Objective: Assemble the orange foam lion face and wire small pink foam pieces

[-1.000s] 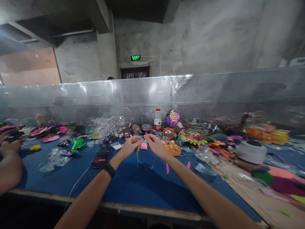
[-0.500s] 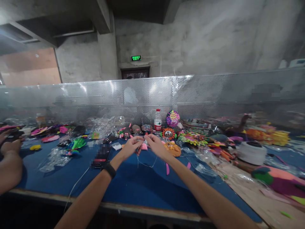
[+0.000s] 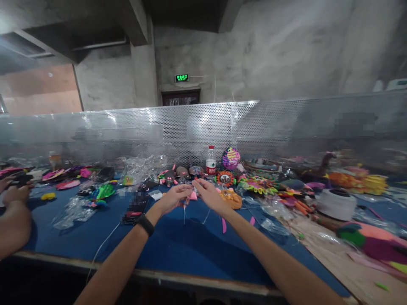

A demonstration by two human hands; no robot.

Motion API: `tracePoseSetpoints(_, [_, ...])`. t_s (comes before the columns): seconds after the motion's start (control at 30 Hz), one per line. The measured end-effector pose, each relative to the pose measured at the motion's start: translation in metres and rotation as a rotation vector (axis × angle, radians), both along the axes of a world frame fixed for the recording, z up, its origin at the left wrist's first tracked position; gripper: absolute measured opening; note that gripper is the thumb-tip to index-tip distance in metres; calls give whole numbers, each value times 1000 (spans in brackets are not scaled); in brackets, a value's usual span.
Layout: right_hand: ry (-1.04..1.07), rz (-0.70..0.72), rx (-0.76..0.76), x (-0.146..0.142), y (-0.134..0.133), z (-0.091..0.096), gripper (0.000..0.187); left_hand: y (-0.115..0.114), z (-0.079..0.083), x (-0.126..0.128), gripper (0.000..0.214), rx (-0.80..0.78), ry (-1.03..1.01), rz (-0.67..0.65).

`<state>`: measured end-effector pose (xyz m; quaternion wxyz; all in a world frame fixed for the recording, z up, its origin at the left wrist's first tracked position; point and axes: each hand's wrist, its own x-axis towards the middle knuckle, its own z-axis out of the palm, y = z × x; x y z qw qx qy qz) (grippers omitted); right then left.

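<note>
My left hand (image 3: 176, 198) and my right hand (image 3: 207, 194) meet above the blue table, fingertips pinched close together. A thin white thread (image 3: 204, 223) hangs below them in a loose loop, with one strand dropping under my left fingers. Both hands are closed on the thread; whatever else is at the fingertips is too small to make out. Just behind the fingers shows a small pink piece (image 3: 193, 195). An orange foam animal shape (image 3: 231, 199) lies beside my right hand, and a pink strip (image 3: 224, 225) rests under my right forearm.
A phone (image 3: 135, 208) with a cable lies left of my left wrist. Foam toys, plastic bags (image 3: 144, 165) and a bottle (image 3: 210, 161) line the perforated metal screen (image 3: 210, 120). A large white thread spool (image 3: 336, 204) stands right. Another person's arm (image 3: 14, 222) reaches in at far left.
My left hand's fingers have shifted slightly lower, and the hanging thread has swayed a little. My right hand stays almost in place.
</note>
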<state>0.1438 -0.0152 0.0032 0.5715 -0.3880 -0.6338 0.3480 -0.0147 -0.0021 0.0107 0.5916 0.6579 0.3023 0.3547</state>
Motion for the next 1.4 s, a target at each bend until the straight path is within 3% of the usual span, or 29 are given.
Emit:
tracePoseSetpoints(0.23, [11, -6, 7, 0, 0, 0, 40, 3, -2, -1, 45, 11, -11, 17])
tracePoseSetpoints(0.57, [46, -21, -2, -4, 2, -7, 33, 1, -2, 4, 42, 49, 1, 138])
tracePoseSetpoints(0.87, [198, 70, -94, -5, 0, -5, 30, -3, 1, 4, 48, 110, 77, 95])
tracePoseSetpoints(1.17, [170, 61, -102, -4, -1, -4, 38, -3, 2, -2, 46, 88, 60, -44])
tracePoseSetpoints(1.4, [167, 71, -99, -7, -1, -4, 42, -2, -3, 3, 47, 74, 70, 22])
